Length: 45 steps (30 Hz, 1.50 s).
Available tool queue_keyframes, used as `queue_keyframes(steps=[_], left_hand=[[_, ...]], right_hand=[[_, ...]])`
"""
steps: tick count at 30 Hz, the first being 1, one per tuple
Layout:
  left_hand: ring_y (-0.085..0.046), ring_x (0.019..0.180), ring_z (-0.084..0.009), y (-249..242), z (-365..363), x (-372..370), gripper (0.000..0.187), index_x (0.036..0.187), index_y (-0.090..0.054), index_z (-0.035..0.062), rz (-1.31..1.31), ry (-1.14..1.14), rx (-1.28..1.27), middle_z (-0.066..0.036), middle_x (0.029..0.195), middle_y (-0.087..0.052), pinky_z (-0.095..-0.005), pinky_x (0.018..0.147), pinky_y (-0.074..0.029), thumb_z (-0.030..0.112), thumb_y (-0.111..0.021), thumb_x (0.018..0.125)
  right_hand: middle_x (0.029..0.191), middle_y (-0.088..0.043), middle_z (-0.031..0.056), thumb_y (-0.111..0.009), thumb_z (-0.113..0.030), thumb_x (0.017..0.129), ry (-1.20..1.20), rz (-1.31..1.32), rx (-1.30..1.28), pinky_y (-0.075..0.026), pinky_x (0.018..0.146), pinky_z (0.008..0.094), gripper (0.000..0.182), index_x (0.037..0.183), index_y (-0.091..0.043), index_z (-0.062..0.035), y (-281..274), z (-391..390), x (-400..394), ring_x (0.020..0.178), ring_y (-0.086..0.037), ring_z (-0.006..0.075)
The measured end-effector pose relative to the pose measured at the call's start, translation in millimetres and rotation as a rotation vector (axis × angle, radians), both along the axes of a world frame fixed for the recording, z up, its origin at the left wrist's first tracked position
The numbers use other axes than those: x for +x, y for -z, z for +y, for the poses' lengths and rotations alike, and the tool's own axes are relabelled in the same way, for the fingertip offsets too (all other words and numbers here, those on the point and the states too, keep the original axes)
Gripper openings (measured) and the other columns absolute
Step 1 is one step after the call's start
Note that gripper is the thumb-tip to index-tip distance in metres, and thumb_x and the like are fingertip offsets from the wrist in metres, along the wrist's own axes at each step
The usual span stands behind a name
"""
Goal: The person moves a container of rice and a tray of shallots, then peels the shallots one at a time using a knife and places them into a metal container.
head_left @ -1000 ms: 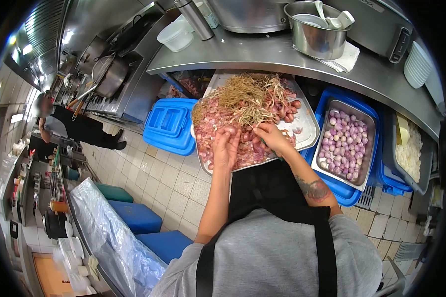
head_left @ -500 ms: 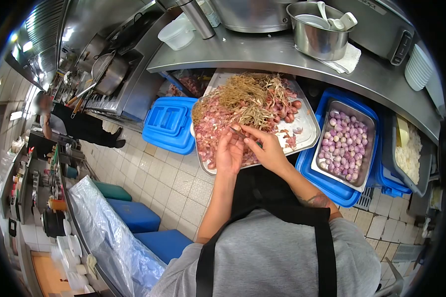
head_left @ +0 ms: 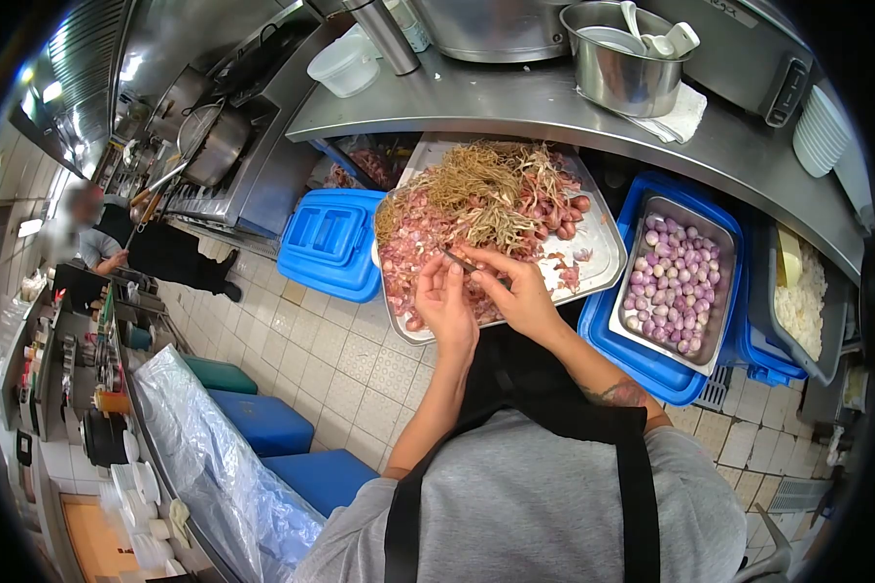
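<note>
Both my hands are raised over a large metal tray (head_left: 603,255) heaped with pink shallot skins, unpeeled shallots (head_left: 564,209) and dry stringy roots (head_left: 481,189). My right hand (head_left: 517,291) grips a small knife (head_left: 457,259) whose blade points left. My left hand (head_left: 445,301) pinches a shallot against that blade; the shallot itself is mostly hidden by my fingers. A steel pan of peeled purple-white shallots (head_left: 673,282) sits to the right inside a blue crate (head_left: 651,364).
A blue lidded box (head_left: 329,245) stands left of the tray. A steel counter (head_left: 515,102) above carries a pot (head_left: 617,58) and a plastic tub (head_left: 345,66). Another pan with white pieces (head_left: 802,296) is far right. A person stands at the stove far left (head_left: 117,243).
My hands came up off the pile of skins and drew together; the knife now shows in my right hand, with my left hand holding a shallot to its blade.
</note>
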State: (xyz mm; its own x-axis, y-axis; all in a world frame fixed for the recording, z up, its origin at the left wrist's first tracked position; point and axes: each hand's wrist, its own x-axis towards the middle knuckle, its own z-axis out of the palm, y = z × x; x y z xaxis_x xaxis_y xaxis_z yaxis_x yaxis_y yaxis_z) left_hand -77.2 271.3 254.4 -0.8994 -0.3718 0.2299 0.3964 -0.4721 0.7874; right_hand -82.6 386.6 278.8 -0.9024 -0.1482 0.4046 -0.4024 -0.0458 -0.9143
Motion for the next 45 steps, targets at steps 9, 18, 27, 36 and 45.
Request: queue_keyframes(steps=[9,18,27,36,45], left_hand=[[-0.055,0.097,-0.0129,-0.9,15.2,3.9,0.024,0.109,-0.049,-0.0023,0.052,-0.141,-0.095,-0.009,0.103,-0.056,-0.0244,0.086,-0.046,-0.004,-0.058,0.087],[-0.060,0.087,-0.0129,9.8,-8.0,-9.0,0.019,0.107,-0.053,-0.0014,-0.047,0.178,0.054,-0.007,0.097,-0.062,-0.0227,0.078,-0.051,0.005,-0.058,0.089],[-0.060,0.096,-0.0166,-2.0,-28.8,-17.3,0.028,0.115,-0.053,-0.0056,-0.181,0.520,0.100,-0.010,0.105,-0.061,-0.0265,0.086,-0.050,0.005,-0.058,0.089],[-0.056,0.103,-0.0156,-1.4,-12.4,-10.7,0.040,0.122,-0.050,-0.0070,-0.085,0.306,-0.143,-0.011,0.113,-0.058,-0.0256,0.090,-0.045,-0.008,-0.059,0.082],[-0.057,0.103,-0.0150,-4.8,-18.0,-5.3,0.038,0.121,-0.051,-0.0071,-0.060,0.317,-0.151,-0.012,0.114,-0.058,-0.0263,0.089,-0.046,-0.005,-0.060,0.084]], right_hand=[[0.091,-0.067,0.0073,-0.058,-0.005,0.086,0.054,-0.039,-0.134,-0.047,0.071,0.0237,0.024,0.108,-0.062,0.0047,5.4,-9.6,0.2,0.079,-0.057,0.0077],[0.083,-0.067,0.0106,-0.061,-0.010,0.086,0.098,0.048,-0.075,-0.048,0.061,0.0273,0.017,0.098,-0.064,0.0019,15.1,-2.5,-13.0,0.068,-0.062,0.0150],[0.070,-0.053,0.0001,-0.054,-0.016,0.093,-0.394,-0.656,-0.505,-0.023,0.036,0.0174,0.016,0.105,-0.058,-0.0055,6.6,25.9,-16.1,0.043,-0.037,0.0027],[0.070,-0.055,0.0015,-0.055,-0.013,0.092,-0.266,-0.507,-0.400,-0.027,0.040,0.0180,0.020,0.109,-0.059,-0.0035,11.0,25.3,-16.5,0.048,-0.042,0.0036],[0.078,-0.065,0.0087,-0.061,-0.013,0.084,0.025,-0.151,0.192,-0.046,0.061,0.0272,0.035,0.118,-0.059,-0.0036,2.2,27.5,-10.9,0.064,-0.055,0.0104]])
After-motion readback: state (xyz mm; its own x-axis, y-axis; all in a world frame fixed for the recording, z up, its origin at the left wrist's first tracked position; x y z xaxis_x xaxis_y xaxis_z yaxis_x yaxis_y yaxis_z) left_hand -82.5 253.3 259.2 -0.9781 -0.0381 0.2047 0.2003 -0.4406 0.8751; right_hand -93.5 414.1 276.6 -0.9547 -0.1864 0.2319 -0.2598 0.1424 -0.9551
